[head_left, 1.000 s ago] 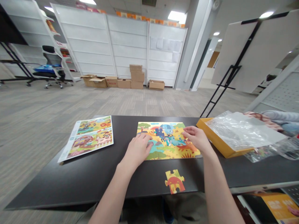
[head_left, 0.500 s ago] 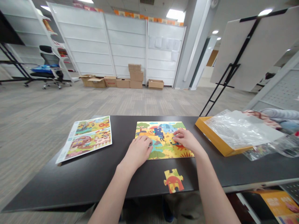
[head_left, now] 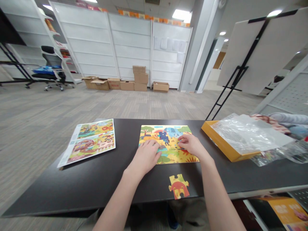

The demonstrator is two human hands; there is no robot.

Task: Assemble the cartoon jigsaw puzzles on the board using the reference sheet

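Observation:
A colourful animal jigsaw puzzle [head_left: 173, 157] lies on the dark table, with a dark blue patch [head_left: 164, 136] showing near its middle. My left hand [head_left: 148, 155] lies over the lower left of the puzzle, palm down with the fingers stretched out. On the puzzle's right side, my right hand [head_left: 191, 146] has thumb and fingers pinched at a puzzle piece that they mostly hide. A loose puzzle piece with a red-maned lion face [head_left: 179, 186] lies near the table's front edge, between my forearms.
A printed picture sheet [head_left: 91, 141] lies at the left of the table [head_left: 101, 189]. On the right sits a yellow box [head_left: 223, 146] with clear plastic wrap [head_left: 237, 134] and folded cloth behind it. Cardboard boxes [head_left: 141, 78] stand on the floor by white shelving.
My left hand has shifted slightly to the right over the puzzle. The right hand stays almost in place, and the loose lion piece has not moved.

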